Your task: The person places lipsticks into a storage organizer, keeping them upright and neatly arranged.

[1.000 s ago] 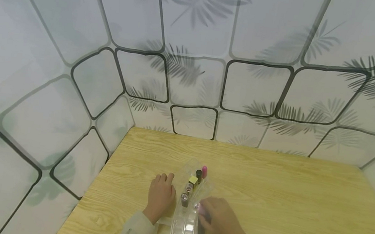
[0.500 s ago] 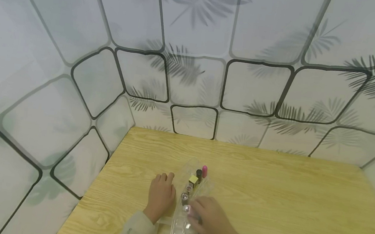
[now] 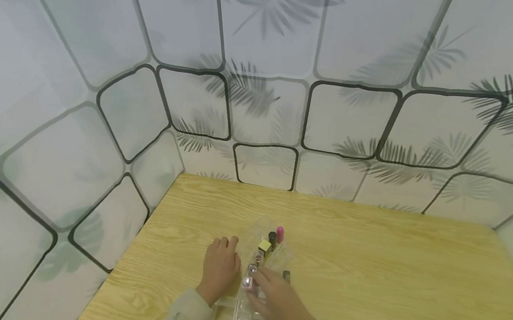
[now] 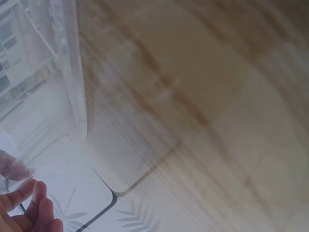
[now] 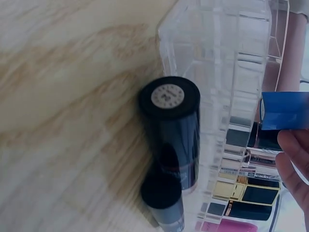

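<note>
A clear plastic lipstick organizer [image 3: 238, 319] with rows of compartments stands on the table. My right hand [image 3: 282, 300] pinches a lipstick tube [image 3: 248, 283] over its near compartments; the tube looks pinkish with a shiny end in the head view and blue in the right wrist view. Farther along the same row stand a silver-topped tube [image 3: 252, 268], a gold-topped lipstick [image 3: 264, 246], a black one [image 3: 272, 239] and a pink one [image 3: 280, 234]. My left hand [image 3: 220, 269] lies along the organizer's left side, fingers loosely bent and holding nothing.
Right of the organizer, a black tube with a round label [image 5: 167, 96] and a smaller dark-capped tube [image 5: 162, 193] are on the wooden table [image 3: 390, 281]. Patterned walls [image 3: 351, 120] border the table at the back and left.
My right hand has moved left with the lipstick tube, from the organizer's right edge to over its compartments. A dark tube behind the hand has come into view. My left hand has stayed put.
</note>
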A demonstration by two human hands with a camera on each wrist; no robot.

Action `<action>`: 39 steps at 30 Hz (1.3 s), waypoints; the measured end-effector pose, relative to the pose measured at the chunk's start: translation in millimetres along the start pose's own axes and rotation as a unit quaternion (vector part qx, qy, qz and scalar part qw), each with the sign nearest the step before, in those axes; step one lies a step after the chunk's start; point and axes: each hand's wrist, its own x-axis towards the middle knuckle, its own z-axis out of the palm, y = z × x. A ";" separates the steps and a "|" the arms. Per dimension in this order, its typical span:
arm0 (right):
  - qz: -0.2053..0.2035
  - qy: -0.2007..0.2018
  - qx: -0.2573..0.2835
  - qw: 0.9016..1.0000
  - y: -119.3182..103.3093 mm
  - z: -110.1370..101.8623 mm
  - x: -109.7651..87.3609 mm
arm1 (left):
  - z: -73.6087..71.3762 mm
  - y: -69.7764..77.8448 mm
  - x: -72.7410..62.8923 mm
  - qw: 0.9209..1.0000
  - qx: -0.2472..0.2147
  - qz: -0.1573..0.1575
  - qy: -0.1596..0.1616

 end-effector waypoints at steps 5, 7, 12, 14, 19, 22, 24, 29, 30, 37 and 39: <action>0.012 0.008 0.027 1.000 -0.9 4.8 0.8 | 0.2 -0.1 0.0 1.000 0.003 0.001 0.003; 0.016 0.014 0.035 0.999 -1.2 6.0 0.8 | 0.5 -0.3 -0.1 1.000 0.006 0.001 0.006; 0.027 0.025 0.039 0.999 -2.0 7.5 0.7 | 0.4 -0.5 -0.3 1.000 0.012 0.003 0.014; 0.032 0.026 0.040 0.998 -2.5 7.8 0.7 | 0.1 -0.6 -0.2 1.000 0.017 0.004 0.018; 0.047 0.020 0.044 0.998 -4.0 8.3 -0.5 | -0.6 -0.6 -0.4 0.999 0.030 0.004 0.026; 0.056 0.013 0.043 0.997 -5.3 8.3 -1.3 | -0.9 -0.3 -0.7 0.999 0.030 0.004 0.028; 0.058 0.011 0.042 0.997 -6.0 8.6 -1.6 | -0.4 -0.4 -0.7 0.999 0.030 0.002 0.029; 0.058 0.016 0.039 0.997 -7.5 8.7 -1.7 | 1.5 -1.1 -0.4 0.999 0.026 -0.001 0.028; 0.059 0.015 0.040 0.997 -7.8 8.8 -1.8 | 2.1 -1.2 -0.4 0.999 0.025 -0.001 0.027; 0.090 -0.020 0.041 0.995 -9.0 11.2 -3.7 | 3.6 -1.4 -0.3 0.999 0.024 0.002 0.026; 0.098 -0.029 0.038 0.994 -9.0 11.9 -4.0 | 3.0 -1.2 -0.2 0.999 0.025 0.003 0.028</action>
